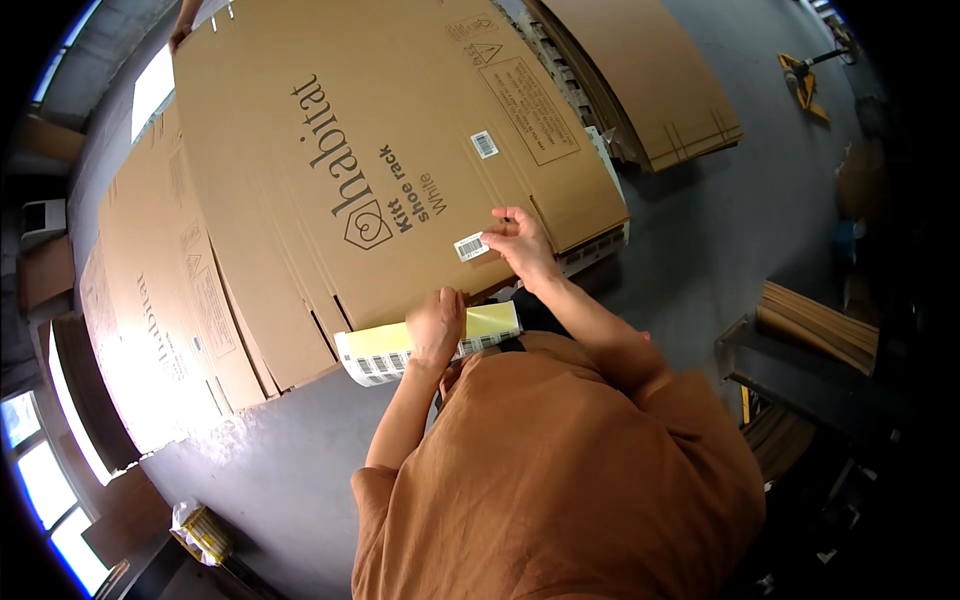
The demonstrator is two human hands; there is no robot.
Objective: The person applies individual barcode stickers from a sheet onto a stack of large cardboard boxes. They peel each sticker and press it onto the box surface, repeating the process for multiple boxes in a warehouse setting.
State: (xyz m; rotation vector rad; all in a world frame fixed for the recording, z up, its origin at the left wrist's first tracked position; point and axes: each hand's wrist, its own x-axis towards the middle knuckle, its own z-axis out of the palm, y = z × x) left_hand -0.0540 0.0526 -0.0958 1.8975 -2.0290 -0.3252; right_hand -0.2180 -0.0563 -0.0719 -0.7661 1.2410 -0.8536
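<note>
A large flat brown cardboard carton point(265, 190) with dark printing lies in front of me. My right hand point(524, 248) is closed, thumb and forefinger pinching the right edge of a small white barcode label point(469, 248) at the carton's near right part. Whether the label is stuck down, I cannot tell. Farther up the same carton is another barcode label point(484, 145). My left hand point(436, 325) is closed on a sheet of barcode labels point(376, 364) with a yellow backing, held along the carton's near edge. Its fingertips are partly hidden.
Another person's hand point(181, 38) touches the carton's far left corner. More flat cartons point(165, 290) lie at the left, and a further cardboard stack point(640, 70) stands at the far right. A yellow pallet jack point(803, 88) and a pile of cardboard point(820, 325) are farther right.
</note>
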